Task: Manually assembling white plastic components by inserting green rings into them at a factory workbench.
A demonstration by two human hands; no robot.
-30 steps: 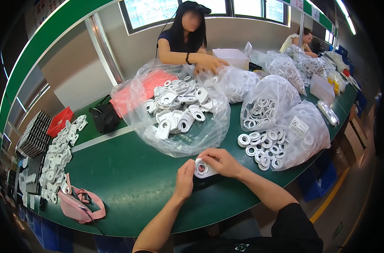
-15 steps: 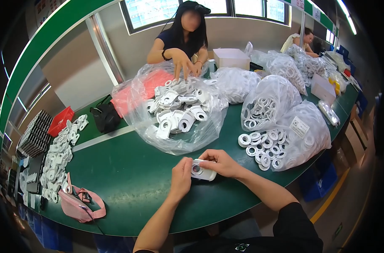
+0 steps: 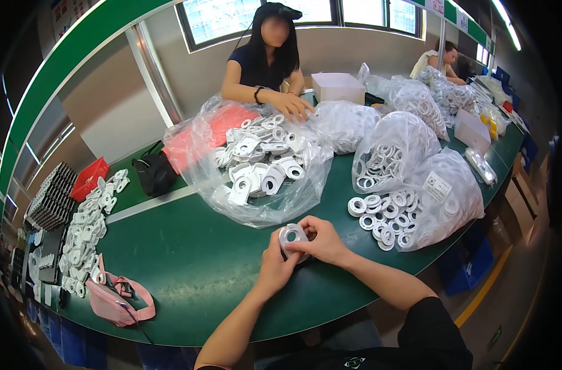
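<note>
A curved green worktop (image 3: 170, 271) is lying under windows, carrying clear bags of white plastic parts. At its near edge the left hand (image 3: 274, 266) and right hand (image 3: 323, 242) are meeting on one white ring-shaped part (image 3: 292, 235), held just above the surface. Each grip is closing narrowly on the part: left fingers from below-left, right fingers over its right rim. The ring's open face is pointing up toward the camera. The loose white rings (image 3: 379, 216) are lying nearer the right hand.
</note>
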